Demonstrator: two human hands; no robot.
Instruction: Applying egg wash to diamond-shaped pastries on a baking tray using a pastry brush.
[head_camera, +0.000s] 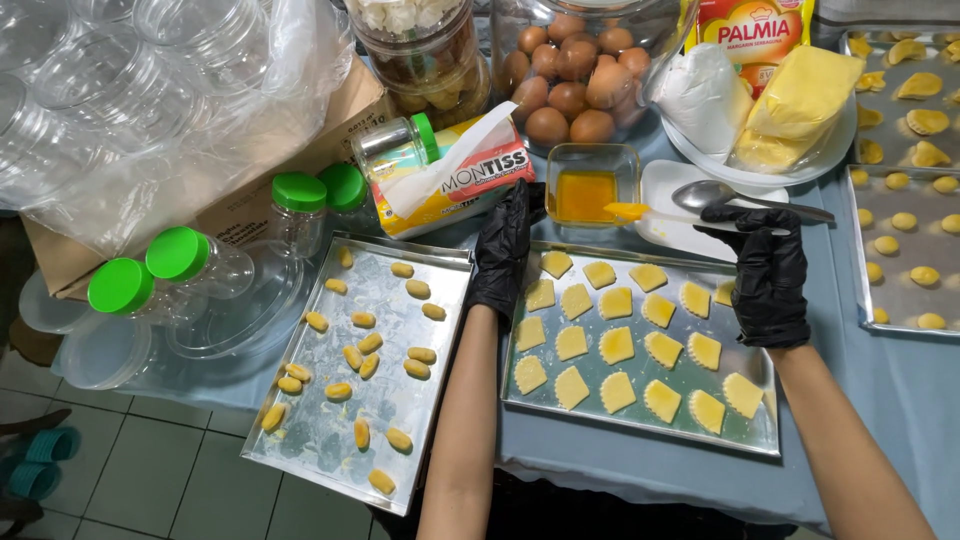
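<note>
Brush (640, 212) with a yellow-coated tip and a pale handle lies across the gap between a small square glass dish of egg wash (592, 190) and the gloved right hand (765, 275), its tip just above the far edge of the middle baking tray (520, 395). The right hand, in a black glove, is raised over the tray's far right corner with the wrist bent back and the fingers curled together around the brush handle, forearm running up from the lower right. The left hand (505, 250), also in a black glove, stretches forward with its fingers straight and close together, palm down, resting on the tray's far left corner beside a tissue pack (460, 180); whether it grips the rim I cannot tell. Its forearm rises nearly straight from the bottom edge. Square and scalloped yellow cookies (617, 345) sit in rows on the middle tray. A second tray (300, 440) to the left holds small oval dough pieces. A metal spoon (735, 197) rests on a white dish just beyond the right hand.
</note>
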